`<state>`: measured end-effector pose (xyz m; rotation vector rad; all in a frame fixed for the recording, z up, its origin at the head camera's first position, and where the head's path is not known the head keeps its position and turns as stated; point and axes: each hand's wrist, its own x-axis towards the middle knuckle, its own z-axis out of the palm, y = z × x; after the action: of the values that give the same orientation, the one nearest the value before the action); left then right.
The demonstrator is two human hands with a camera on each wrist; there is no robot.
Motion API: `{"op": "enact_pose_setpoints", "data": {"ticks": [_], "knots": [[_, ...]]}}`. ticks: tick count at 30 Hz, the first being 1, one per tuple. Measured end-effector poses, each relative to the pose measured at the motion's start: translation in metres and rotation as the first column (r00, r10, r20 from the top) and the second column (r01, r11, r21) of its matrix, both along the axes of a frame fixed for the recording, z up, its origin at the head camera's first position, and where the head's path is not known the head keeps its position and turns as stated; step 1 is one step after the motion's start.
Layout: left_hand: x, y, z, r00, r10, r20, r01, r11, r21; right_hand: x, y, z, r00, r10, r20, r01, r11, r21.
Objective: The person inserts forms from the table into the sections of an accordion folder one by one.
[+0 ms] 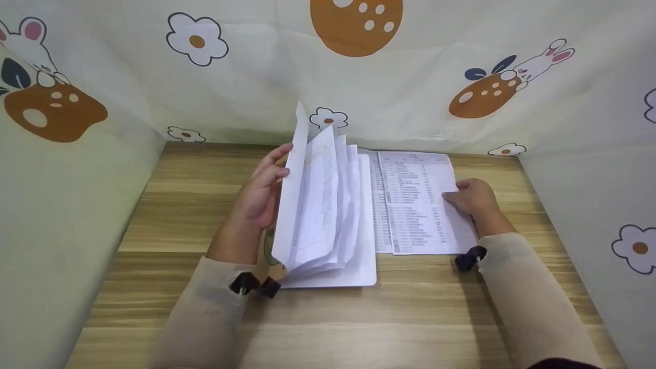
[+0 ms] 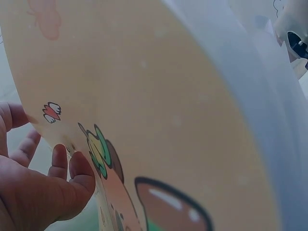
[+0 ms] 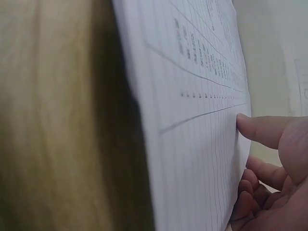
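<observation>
A booklet (image 1: 364, 266) with a white inside and rounded corners stands partly opened on the table, several printed pages (image 1: 320, 195) fanned within it. Its raised cover (image 2: 144, 96) is tan outside, with cartoon drawings. My left hand (image 1: 259, 197) grips that cover near its left edge, fingertips showing at the edge. To the right lie printed list sheets (image 1: 415, 205), their left side running up against the booklet. My right hand (image 3: 279, 168) pinches the right edge of these sheets, thumb on top and the other fingers curled below.
The wooden table (image 1: 425, 318) extends in front of the papers and to both sides. A pale curtain (image 1: 246, 97) with flowers, rabbits and orange fruit shapes encloses its back and sides. Small black mounts (image 1: 243, 283) sit on both sleeved wrists.
</observation>
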<state>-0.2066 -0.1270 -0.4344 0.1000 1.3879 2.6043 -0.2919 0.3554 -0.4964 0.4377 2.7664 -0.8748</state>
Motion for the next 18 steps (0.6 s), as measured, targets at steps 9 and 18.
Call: {"op": "enact_pose_setpoints", "data": {"ticks": [9,18], "knots": [[-0.0006,0.0002,0.0002,1.0,-0.007,0.005,0.007,1.0,0.019,0.0012,-0.0019,-0.0008,0.999,-0.033,-0.029,0.032,0.999,-0.039],[0.0001,-0.0003,0.0003,1.0,-0.014,0.004,0.013,1.0,0.012,0.0012,-0.0014,-0.0024,0.997,-0.062,-0.041,0.06,0.997,-0.049]]}}
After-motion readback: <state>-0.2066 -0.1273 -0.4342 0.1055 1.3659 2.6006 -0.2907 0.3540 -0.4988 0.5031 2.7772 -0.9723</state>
